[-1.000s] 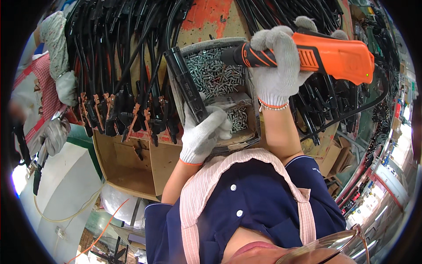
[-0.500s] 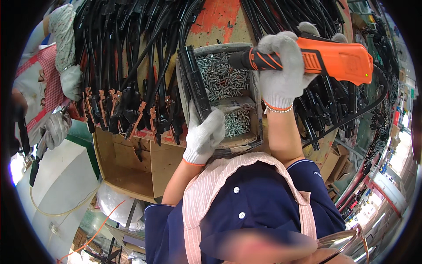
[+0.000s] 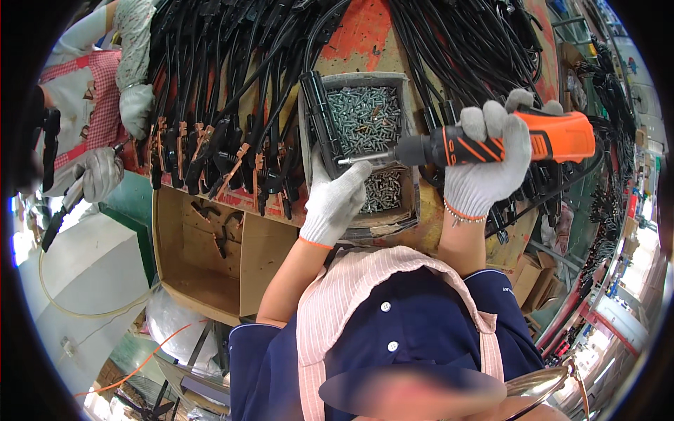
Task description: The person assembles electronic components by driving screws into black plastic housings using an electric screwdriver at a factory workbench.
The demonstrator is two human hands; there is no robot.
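My right hand [image 3: 484, 165], in a white knit glove, grips an orange and black electric screwdriver [image 3: 547, 137] held level, its bit pointing left. The bit tip meets the lower end of a long black part [image 3: 319, 116], which my gloved left hand [image 3: 337, 200] holds from below, over a grey tray of silver screws [image 3: 365, 119]. The tray has a second compartment with screws [image 3: 382, 189] just right of my left hand. How my left fingers close on the part is partly hidden.
Several black cables with copper clips [image 3: 210, 147] lie across the orange bench [image 3: 365, 31]. An open cardboard box [image 3: 203, 259] sits below the bench edge. A co-worker's gloved hands [image 3: 102, 172] work with a tool at far left. More cable bundles [image 3: 484, 56] lie at the right.
The screwdriver has come down and left, so its bit now meets the black part at my left hand. My left hand has stayed on the part by the tray.
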